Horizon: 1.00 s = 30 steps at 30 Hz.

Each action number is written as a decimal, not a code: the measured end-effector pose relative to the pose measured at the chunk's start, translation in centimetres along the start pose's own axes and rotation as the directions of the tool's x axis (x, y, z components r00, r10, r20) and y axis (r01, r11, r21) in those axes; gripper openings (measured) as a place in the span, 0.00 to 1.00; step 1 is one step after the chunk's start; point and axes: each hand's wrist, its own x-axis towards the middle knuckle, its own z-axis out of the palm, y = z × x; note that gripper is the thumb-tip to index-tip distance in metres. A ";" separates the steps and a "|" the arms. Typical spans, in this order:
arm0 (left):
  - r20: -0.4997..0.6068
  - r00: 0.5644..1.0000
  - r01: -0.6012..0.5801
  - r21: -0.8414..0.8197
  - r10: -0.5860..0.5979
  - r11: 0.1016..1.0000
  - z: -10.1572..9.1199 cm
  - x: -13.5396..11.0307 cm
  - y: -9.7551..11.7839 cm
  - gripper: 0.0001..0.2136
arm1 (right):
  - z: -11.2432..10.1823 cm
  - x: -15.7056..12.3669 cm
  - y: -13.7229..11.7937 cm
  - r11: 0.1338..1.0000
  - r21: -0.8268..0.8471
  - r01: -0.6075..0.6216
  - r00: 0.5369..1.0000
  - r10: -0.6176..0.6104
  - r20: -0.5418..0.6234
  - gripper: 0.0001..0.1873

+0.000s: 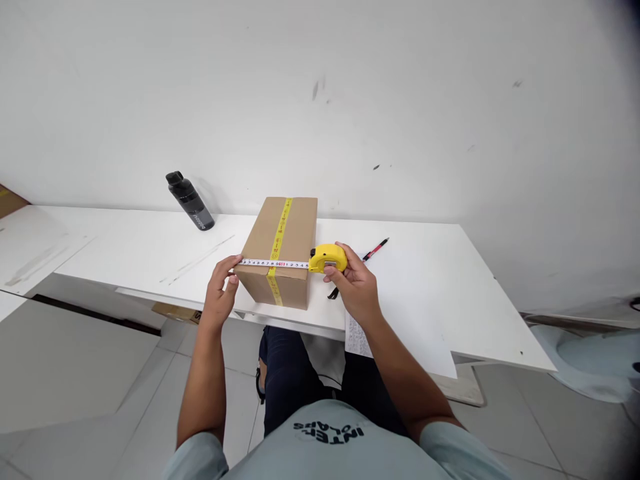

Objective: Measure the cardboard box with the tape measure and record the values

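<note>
A brown cardboard box point(300, 223) with yellow printed tape down its middle sits on the white table. Across its top, near the front edge, lies the pulled-out blade of a yellow tape measure point(336, 254). My right hand point(357, 283) grips the tape measure's case just beyond the box's right side. At the left front corner, my left hand point(223, 287) pinches the blade's end against the box, fingers on top and thumb lower down. A black wrist strap point(333, 293) hangs below the case.
On the table point(425, 247), a black bottle point(191, 202) stands near the wall at the left. A red and black pen point(376, 249) and white paper point(410, 313) lie right of the box. Another cardboard box point(11, 202) shows at the far left. A pale chair point(590, 360) is at the right.
</note>
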 end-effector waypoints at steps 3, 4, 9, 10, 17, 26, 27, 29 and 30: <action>-0.002 1.000 0.016 0.018 -0.016 1.000 0.0 0.0 0.3 0.26 | -0.2 0.1 0.0 1.000 -0.001 0.003 1.000 -0.003 0.005 0.38; -0.001 1.000 0.023 0.018 -0.023 1.000 0.0 0.0 0.4 0.26 | -0.3 0.1 0.0 1.000 -0.003 0.003 1.000 -0.003 0.007 0.38; 0.023 0.997 0.068 0.032 -0.069 0.997 0.0 -0.5 1.3 0.23 | -0.8 0.3 0.2 1.000 0.006 0.020 1.000 -0.020 0.022 0.37; 0.023 0.997 0.068 0.042 -0.069 0.997 0.0 -0.7 1.5 0.23 | -0.9 0.4 0.3 1.000 0.009 0.026 0.999 -0.027 0.026 0.37; -0.074 0.990 -0.099 0.229 0.119 0.968 -0.2 -1.0 2.1 0.15 | -1.2 0.5 0.0 0.998 0.041 0.056 0.997 -0.058 0.044 0.34; -0.037 0.817 -0.499 0.453 0.575 0.739 -0.2 -3.4 8.5 0.17 | -2.8 -4.0 -1.8 0.992 0.123 -0.028 0.999 0.024 0.033 0.31; -0.006 0.802 -0.539 0.424 0.597 0.728 0.7 -4.0 9.7 0.16 | -2.9 -4.7 -1.9 0.990 0.133 -0.055 0.998 0.049 0.047 0.31; 0.044 0.776 -0.602 0.351 0.629 0.717 2.9 -5.0 11.4 0.14 | -3.0 -5.9 -2.0 0.985 0.129 -0.117 0.990 0.105 0.097 0.33; 0.050 0.771 -0.616 0.313 0.635 0.723 4.2 -5.3 12.0 0.13 | -3.0 -6.4 -2.0 0.983 0.118 -0.143 0.984 0.128 0.124 0.34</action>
